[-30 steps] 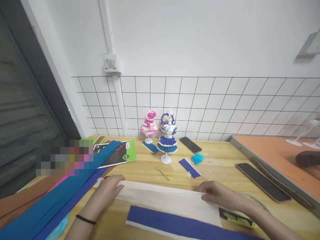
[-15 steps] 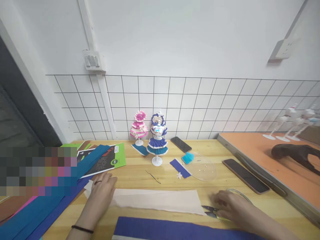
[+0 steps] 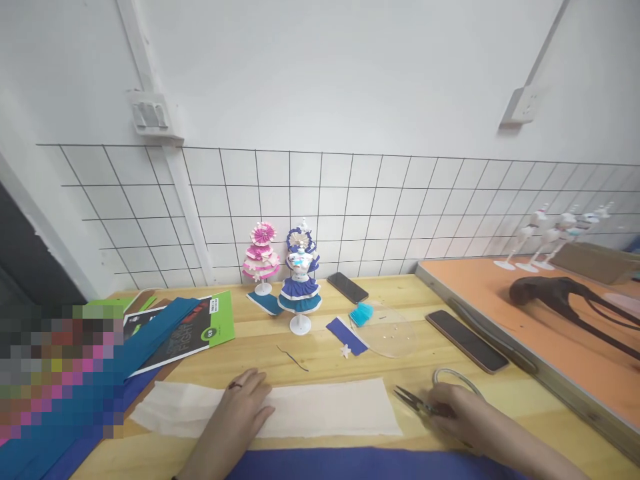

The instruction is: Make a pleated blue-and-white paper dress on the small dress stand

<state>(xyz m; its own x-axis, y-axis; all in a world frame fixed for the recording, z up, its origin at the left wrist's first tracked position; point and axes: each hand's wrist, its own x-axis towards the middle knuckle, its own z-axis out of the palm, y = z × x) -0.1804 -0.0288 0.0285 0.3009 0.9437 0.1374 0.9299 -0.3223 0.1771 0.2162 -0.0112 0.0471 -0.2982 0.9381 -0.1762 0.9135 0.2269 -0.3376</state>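
Note:
A strip of white crepe-like paper (image 3: 330, 408) lies across the front of the wooden table. My left hand (image 3: 239, 408) rests flat on its middle-left part, fingers stretched out and a dark ring on one. Just right of the strip's right end, my right hand (image 3: 461, 415) is closed round a pair of scissors (image 3: 415, 401). The blades point left and away from me, slightly parted, apart from the paper. Part of the scissors' handle is hidden by the hand. Nearest me lies a purple-blue paper strip (image 3: 360, 464), cut off by the picture's edge.
A small dress form (image 3: 300, 290) in blue ruffles stands beside a pink ruffled one (image 3: 262, 257). A clear disc (image 3: 393, 337), phones (image 3: 467, 339) and a thin wire (image 3: 293, 358) lie behind the strip. Teal paper (image 3: 155, 340) lies left; another person's hand (image 3: 545, 293) is right.
My left hand has slid right along the white paper, uncovering its left end. The scissors have turned and moved off the strip's right edge. The view has shifted to the right.

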